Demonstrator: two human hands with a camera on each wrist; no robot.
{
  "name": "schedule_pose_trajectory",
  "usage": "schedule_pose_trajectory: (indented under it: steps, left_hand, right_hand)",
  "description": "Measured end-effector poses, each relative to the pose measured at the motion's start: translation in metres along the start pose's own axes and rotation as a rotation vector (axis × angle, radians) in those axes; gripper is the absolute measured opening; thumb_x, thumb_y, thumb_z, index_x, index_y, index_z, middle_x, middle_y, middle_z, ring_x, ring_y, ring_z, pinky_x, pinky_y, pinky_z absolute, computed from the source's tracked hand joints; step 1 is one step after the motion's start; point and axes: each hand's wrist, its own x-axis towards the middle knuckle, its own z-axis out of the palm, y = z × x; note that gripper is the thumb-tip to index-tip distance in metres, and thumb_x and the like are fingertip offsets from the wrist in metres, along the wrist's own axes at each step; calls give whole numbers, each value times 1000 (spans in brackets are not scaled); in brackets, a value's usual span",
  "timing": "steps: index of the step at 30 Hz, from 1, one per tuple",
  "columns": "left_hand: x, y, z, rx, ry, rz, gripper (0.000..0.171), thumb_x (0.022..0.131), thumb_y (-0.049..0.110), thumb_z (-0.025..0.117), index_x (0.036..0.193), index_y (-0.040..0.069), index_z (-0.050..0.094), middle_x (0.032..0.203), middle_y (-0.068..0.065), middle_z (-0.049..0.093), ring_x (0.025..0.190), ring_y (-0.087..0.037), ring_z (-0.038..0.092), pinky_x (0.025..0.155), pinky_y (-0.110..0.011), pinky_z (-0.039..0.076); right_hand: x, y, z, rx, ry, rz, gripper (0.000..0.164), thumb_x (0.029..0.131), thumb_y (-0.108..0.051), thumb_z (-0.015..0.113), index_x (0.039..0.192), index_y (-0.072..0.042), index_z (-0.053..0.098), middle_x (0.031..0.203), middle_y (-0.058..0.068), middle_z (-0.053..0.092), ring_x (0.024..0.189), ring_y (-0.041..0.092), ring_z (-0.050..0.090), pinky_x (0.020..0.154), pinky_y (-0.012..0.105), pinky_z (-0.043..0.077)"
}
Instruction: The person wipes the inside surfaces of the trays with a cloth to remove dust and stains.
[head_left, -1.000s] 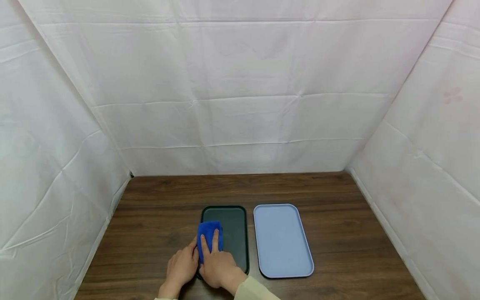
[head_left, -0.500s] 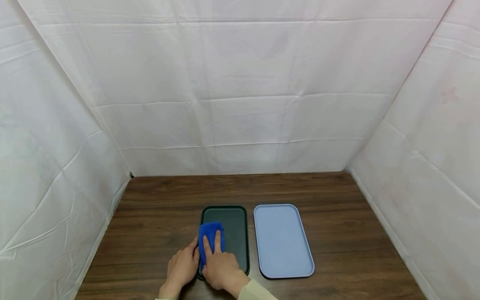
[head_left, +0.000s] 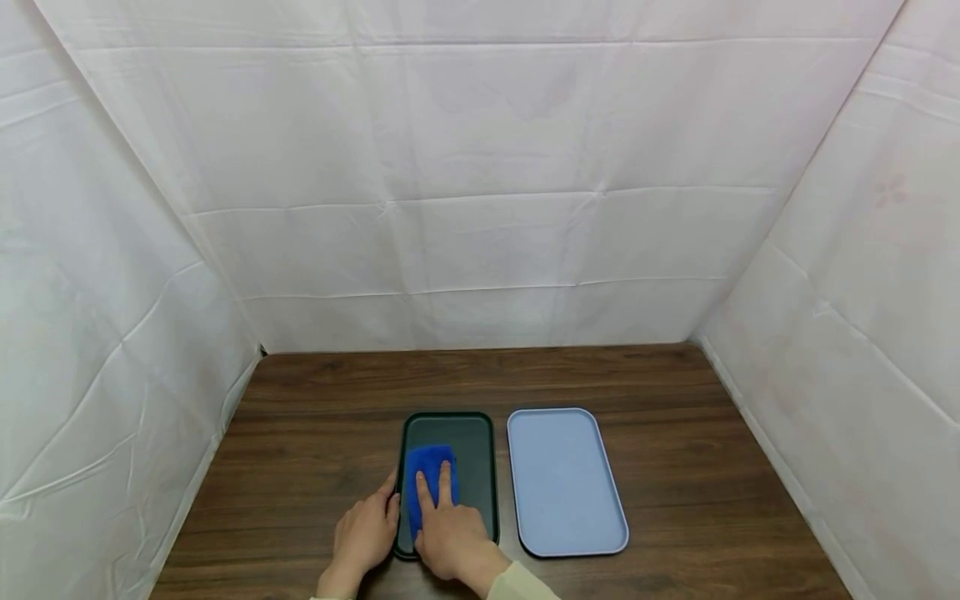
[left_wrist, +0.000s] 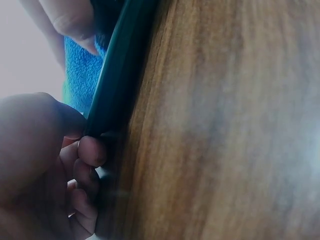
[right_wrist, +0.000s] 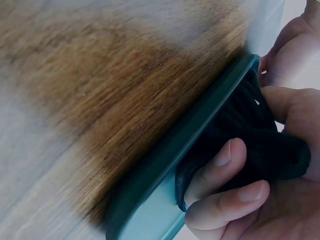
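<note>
A dark green tray lies on the wooden table, its long sides running away from me. At its left rim my left hand holds the edge; in the left wrist view, the thumb and a fingertip meet at the rim. My right hand presses a folded blue cloth onto the tray's left half, two fingers stretched along it. In the right wrist view the other fingers curl around a dark bunched part of the cloth. The tray surface under the cloth is hidden.
A light blue tray lies just right of the green one, with a narrow strip of table between them. White fabric walls close off the table's back and both sides.
My right hand and the blue cloth have slid a little to the right across the green tray, baring its left rim. My left hand has hardly moved.
</note>
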Motion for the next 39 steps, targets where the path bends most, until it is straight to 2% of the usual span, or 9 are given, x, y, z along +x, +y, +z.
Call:
schedule_pose_trajectory:
  steps: [4, 12, 15, 20, 27, 30, 35, 39]
  left_hand:
    - [1, -2, 0, 16, 15, 10, 44, 106, 26, 55, 149, 18, 58, 62, -2, 58, 54, -16, 50, 53, -37, 39]
    - [1, -2, -1, 9, 20, 7, 45, 106, 27, 55, 150, 18, 58, 68, -5, 65, 57, -16, 53, 55, -38, 42]
    - [1, -1, -1, 7, 23, 10, 45, 106, 26, 55, 150, 18, 58, 67, -4, 63, 56, -16, 52, 54, -37, 41]
    - [0, -1, -1, -19, -8, -12, 46, 107, 27, 53, 153, 19, 54, 59, 1, 50, 52, -17, 46, 53, -35, 37]
    - [1, -3, -1, 3, -13, -12, 47, 107, 28, 53, 153, 20, 54, 66, 0, 61, 59, -16, 53, 57, -37, 42]
    - [1, -3, -1, 6, -9, -9, 47, 107, 28, 54, 152, 20, 54, 67, 0, 62, 60, -16, 53, 58, -38, 43]
    - [-1, -2, 0, -20, -7, -7, 47, 107, 28, 53, 153, 20, 53, 58, 2, 46, 51, -17, 43, 52, -35, 35]
    - [-2, -2, 1, -32, 1, -2, 47, 107, 27, 52, 153, 19, 53, 56, 3, 43, 47, -16, 38, 48, -34, 31]
  right_hand:
    - [-1, 4, 0, 2, -4, 9, 83, 101, -45, 61, 168, -24, 17, 173, 21, 13, 51, 19, 57, 49, 32, 48]
    - [-4, 10, -1, -25, 11, 16, 84, 99, -45, 64, 168, -25, 19, 172, 21, 16, 58, 21, 63, 50, 32, 49]
    - [-5, 12, -2, -26, 8, 17, 84, 99, -45, 65, 167, -25, 19, 172, 21, 17, 57, 21, 62, 49, 32, 49]
    - [-7, 15, -3, -23, 8, 26, 85, 98, -44, 66, 167, -25, 21, 171, 22, 19, 57, 21, 62, 50, 33, 49]
    - [-10, 20, -4, -31, 13, 34, 84, 98, -45, 65, 167, -24, 21, 171, 22, 19, 59, 21, 63, 51, 34, 50]
    - [-11, 23, -4, -17, 8, 35, 84, 98, -44, 65, 167, -23, 21, 171, 23, 18, 58, 21, 62, 52, 34, 50]
    - [-12, 27, -5, 13, -2, 41, 84, 99, -42, 65, 167, -23, 20, 171, 23, 17, 53, 19, 57, 52, 34, 49]
    - [-13, 30, -3, 26, -6, 44, 84, 99, -41, 64, 168, -22, 19, 171, 24, 15, 50, 18, 54, 50, 33, 47]
